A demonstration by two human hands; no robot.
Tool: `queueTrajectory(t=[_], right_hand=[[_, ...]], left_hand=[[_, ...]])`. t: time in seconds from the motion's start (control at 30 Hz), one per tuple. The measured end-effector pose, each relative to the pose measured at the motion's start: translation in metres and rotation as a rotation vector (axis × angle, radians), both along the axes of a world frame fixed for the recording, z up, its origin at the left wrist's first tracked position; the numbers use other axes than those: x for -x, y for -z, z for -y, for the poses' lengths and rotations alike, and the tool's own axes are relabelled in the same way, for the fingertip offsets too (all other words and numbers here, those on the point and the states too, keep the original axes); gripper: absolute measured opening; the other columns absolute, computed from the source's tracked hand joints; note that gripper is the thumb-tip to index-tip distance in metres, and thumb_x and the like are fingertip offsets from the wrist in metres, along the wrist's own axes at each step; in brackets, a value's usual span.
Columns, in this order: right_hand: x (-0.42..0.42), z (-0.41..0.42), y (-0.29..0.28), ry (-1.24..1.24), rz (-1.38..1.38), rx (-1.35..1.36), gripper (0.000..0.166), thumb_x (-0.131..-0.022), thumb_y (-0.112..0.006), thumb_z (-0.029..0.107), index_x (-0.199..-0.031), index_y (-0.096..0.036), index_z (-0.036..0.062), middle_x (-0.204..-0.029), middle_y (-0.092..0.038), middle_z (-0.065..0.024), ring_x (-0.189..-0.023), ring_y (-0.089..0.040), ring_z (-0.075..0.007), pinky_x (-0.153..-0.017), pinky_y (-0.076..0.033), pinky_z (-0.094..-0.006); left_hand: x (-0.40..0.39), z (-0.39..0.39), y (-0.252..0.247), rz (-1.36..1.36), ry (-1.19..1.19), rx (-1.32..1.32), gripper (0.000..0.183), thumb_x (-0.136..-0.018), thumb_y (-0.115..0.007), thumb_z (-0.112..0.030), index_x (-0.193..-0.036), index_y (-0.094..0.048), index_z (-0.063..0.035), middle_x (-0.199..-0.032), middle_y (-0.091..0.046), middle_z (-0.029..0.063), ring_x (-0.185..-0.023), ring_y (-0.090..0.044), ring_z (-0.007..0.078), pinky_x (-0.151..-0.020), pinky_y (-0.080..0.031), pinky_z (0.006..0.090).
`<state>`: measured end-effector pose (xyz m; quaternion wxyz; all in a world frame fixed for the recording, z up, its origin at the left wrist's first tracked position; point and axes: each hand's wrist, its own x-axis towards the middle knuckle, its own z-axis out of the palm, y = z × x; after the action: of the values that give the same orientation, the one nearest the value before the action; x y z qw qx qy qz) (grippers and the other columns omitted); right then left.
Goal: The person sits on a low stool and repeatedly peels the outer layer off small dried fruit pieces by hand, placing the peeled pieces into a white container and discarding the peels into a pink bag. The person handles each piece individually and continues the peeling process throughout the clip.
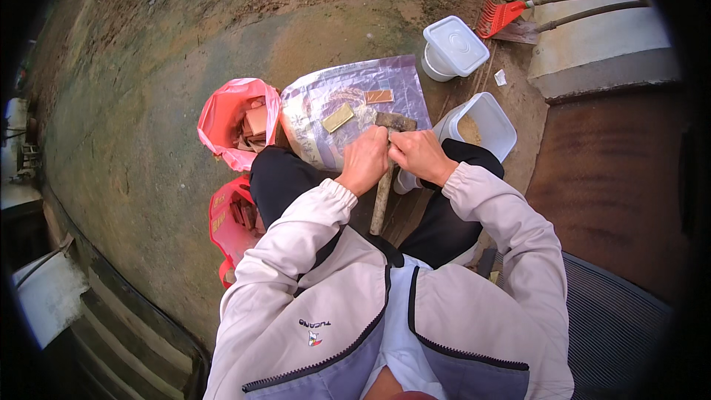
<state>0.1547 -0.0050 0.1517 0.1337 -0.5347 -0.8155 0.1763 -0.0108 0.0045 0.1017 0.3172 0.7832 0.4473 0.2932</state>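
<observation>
My left hand (364,158) and my right hand (422,153) meet in front of my knees, fingers curled and fingertips almost touching. Whatever may be pinched between them is hidden. Just beyond and below them is a hammer, its worn head (402,121) above my knuckles and its wooden handle (381,205) pointing back towards my lap. A shiny purple-silver plastic sheet (408,80) is spread before me. On it rest a yellowish rectangular block (338,117) and a flat brown rectangular piece (379,96). Pale stringy fibres or a printed pattern show near them; I cannot tell which.
To the left stand a pink plastic bag (214,133) and a red bag (225,239), both holding reddish-brown pieces. At right are a lidded white tub (455,47) and an open white bucket (494,128) with tan grainy material (469,129). A red rake (502,18) leans farther off.
</observation>
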Motion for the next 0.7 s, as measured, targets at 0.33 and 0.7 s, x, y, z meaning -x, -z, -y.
queueTrajectory(t=[0.33, 0.7], right_hand=[[-0.001, 0.002, 0.011, 0.052, -0.051, -0.007, 0.019, -0.085, -0.059, 0.019, -0.072, -0.058, 0.0049, -0.066, -0.063, -0.0179, -0.065, -0.064, -0.0388, -0.059, -0.049, -0.0497], [-0.012, -0.024, 0.019, 0.101, -0.213, 0.252, 0.022, -0.090, -0.056, 0.019, -0.081, -0.061, -0.0009, -0.076, -0.062, -0.0231, -0.074, -0.061, -0.0443, -0.065, -0.046, -0.0499]], left_hand=[[0.001, -0.003, 0.006, 0.008, -0.016, 0.049, 0.008, -0.092, -0.053, -0.012, -0.092, -0.052, -0.0040, -0.086, -0.058, 0.0202, -0.079, -0.060, 0.0432, -0.064, -0.045, 0.0516], [0.013, -0.010, -0.005, 0.060, -0.135, 0.076, 0.016, -0.093, -0.058, -0.020, -0.093, -0.059, -0.0042, -0.087, -0.063, 0.0196, -0.080, -0.063, 0.0407, -0.065, -0.047, 0.0509]])
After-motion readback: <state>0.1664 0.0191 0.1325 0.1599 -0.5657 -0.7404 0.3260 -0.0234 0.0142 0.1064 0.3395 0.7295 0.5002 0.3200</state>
